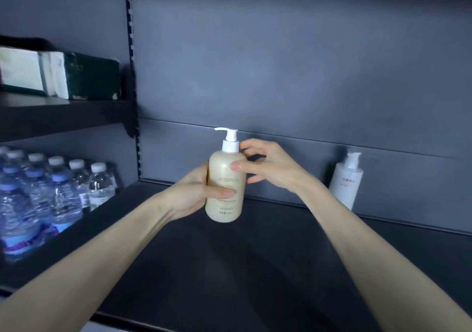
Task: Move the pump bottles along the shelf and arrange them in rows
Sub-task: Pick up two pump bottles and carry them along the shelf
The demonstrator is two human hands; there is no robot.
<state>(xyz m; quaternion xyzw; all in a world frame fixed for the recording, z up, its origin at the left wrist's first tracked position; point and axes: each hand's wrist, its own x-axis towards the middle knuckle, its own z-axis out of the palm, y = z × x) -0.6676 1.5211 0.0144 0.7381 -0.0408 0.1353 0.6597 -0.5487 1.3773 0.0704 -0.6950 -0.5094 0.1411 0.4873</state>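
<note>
Just behind the middle of a dark matte shelf [255,268], a tall beige plastic pump bottle with a white pump head [222,176] stands upright between both hands. Its spout points toward 9 o'clock and its printed label faces the camera. Whether its base rests on the shelf or hangs just above it cannot be told.

The left hand [194,191] comes in from 7 o'clock and grips the lower half of the bottle. Its thumb lies across the front over the label and its fingers wrap out of sight behind. The right hand [270,168] comes in from 4 o'clock and holds the upper half. Its thumb presses on the front of the shoulder, and its curled fingers reach round the far side up by the white collar.

At 3 o'clock from the beige bottle, well apart from it, a white plastic pump bottle with small red print [346,181] stands at the back of the same shelf, against the grey-blue back panel [281,63].

At 9 o'clock, past a black slotted upright [132,76], a group of clear plastic water bottles with white and blue caps [51,191] stands packed together in the neighbouring bay. Above them, at 10 o'clock, a higher dark shelf [63,117] carries dark green and white cardboard boxes [61,73], blurred and lying side by side.
</note>
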